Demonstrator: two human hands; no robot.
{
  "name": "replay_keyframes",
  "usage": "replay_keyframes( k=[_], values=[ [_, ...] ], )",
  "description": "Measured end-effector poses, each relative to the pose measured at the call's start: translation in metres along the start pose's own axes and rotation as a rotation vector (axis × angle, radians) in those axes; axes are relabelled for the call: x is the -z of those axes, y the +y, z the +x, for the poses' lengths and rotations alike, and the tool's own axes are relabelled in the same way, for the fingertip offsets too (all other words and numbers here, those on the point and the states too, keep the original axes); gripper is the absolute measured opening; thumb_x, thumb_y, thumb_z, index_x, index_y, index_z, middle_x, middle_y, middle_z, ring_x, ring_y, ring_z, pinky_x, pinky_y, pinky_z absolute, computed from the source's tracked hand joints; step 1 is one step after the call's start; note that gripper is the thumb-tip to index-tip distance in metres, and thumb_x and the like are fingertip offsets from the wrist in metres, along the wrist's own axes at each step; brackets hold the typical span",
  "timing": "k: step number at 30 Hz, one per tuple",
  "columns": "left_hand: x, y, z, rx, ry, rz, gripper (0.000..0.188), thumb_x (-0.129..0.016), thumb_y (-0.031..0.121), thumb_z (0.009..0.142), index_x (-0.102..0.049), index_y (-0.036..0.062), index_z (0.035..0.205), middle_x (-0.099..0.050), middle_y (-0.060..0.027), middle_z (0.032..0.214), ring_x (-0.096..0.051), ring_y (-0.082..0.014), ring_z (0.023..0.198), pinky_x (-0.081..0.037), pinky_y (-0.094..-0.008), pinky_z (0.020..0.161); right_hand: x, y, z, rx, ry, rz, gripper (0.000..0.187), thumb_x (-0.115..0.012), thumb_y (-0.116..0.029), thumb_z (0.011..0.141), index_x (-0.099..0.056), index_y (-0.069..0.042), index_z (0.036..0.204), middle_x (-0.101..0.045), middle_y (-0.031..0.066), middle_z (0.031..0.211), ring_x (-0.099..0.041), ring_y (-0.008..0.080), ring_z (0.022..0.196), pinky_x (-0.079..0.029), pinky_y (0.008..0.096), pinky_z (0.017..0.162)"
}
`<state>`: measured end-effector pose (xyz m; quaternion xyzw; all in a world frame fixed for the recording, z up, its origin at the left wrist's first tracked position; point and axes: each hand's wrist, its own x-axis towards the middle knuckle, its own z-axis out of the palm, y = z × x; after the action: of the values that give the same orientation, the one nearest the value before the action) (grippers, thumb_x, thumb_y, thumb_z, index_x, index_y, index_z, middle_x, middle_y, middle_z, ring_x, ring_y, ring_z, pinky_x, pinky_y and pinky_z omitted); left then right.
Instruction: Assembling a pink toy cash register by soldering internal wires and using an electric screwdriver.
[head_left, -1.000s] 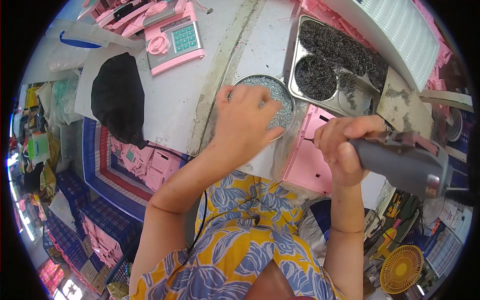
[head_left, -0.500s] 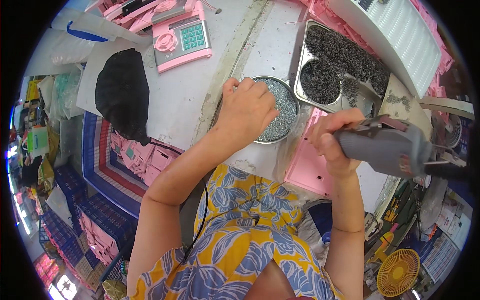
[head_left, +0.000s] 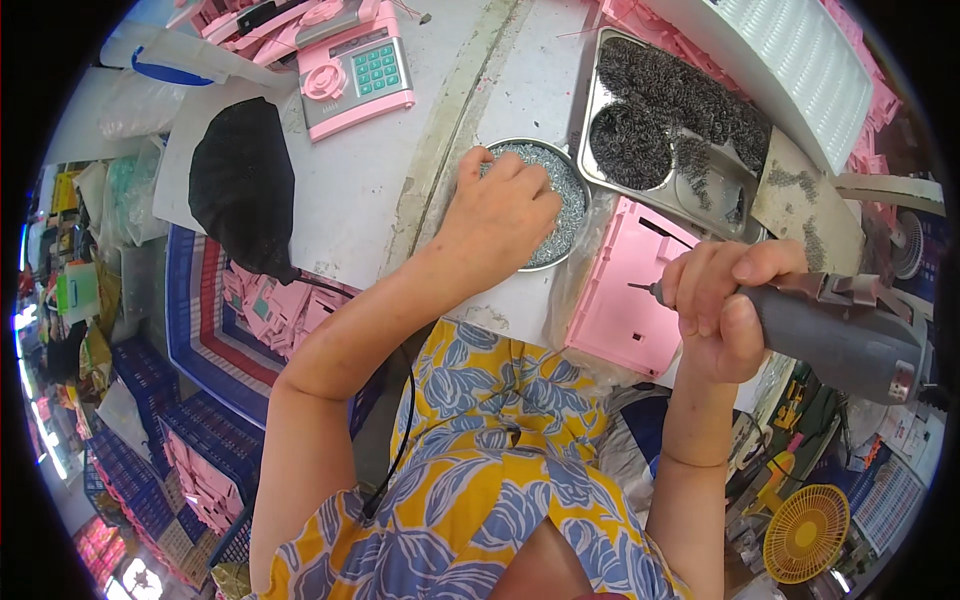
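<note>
My left hand (head_left: 500,212) is over a round metal tin full of small silvery screws (head_left: 568,190). Its fingers curl down among the screws, and the fingertips are hidden, so what they pinch cannot be seen. In my right hand (head_left: 728,300) is a grey electric screwdriver (head_left: 850,340), held nearly level. Its thin bit points left, above a flat pink plastic panel (head_left: 625,305) lying on clear plastic wrap at the table's near edge. Just beyond the panel, a metal tray (head_left: 590,165) holds heaps of small dark coil springs (head_left: 670,95).
A pink and grey toy safe with a teal keypad (head_left: 375,70) lies at the far left, near a black cloth-like cover (head_left: 243,185) with a cable. Blue crates of pink parts (head_left: 275,310) stand at left. A white ribbed tray (head_left: 790,70) rises at far right.
My right hand has moved slightly right and nearer to me with the screwdriver, whose bit now shows over the pink panel. My left hand stays at the screws, its fingers shifting a little.
</note>
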<state>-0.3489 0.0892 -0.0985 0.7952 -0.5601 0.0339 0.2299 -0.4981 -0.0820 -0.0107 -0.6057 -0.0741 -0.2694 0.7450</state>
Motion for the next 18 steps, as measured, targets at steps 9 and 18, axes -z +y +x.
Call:
replay_keyframes(
  k=[9,18],
  values=[
    [0.011,0.003,0.005,-0.030,-0.050,-0.095,0.012,-0.071,0.023,0.086,-0.062,0.0156,0.082,-0.058,0.0013,0.083,-0.057,-0.0219,0.090,-0.032,-0.0475,0.095,-0.005,-0.003,-0.003,-0.077,0.101,0.082,0.035,-0.072,-0.017,0.091,-0.042,-0.007,0.106,-0.049,0.0030,0.063,-0.048,0.0142,0.053,-0.046,0.0321,0.054],
    [0.011,0.061,-0.034,-0.021,-0.018,-0.532,0.013,-0.078,0.015,0.080,-0.071,0.0159,0.091,-0.068,0.0045,0.086,-0.061,-0.0160,0.084,-0.032,-0.0464,0.098,-0.023,-0.013,-0.024,-0.146,0.023,0.200,0.033,-0.075,-0.020,0.092,-0.045,-0.011,0.103,-0.054,0.0045,0.065,-0.051,0.0168,0.056,-0.047,0.0340,0.058]
  ],
)
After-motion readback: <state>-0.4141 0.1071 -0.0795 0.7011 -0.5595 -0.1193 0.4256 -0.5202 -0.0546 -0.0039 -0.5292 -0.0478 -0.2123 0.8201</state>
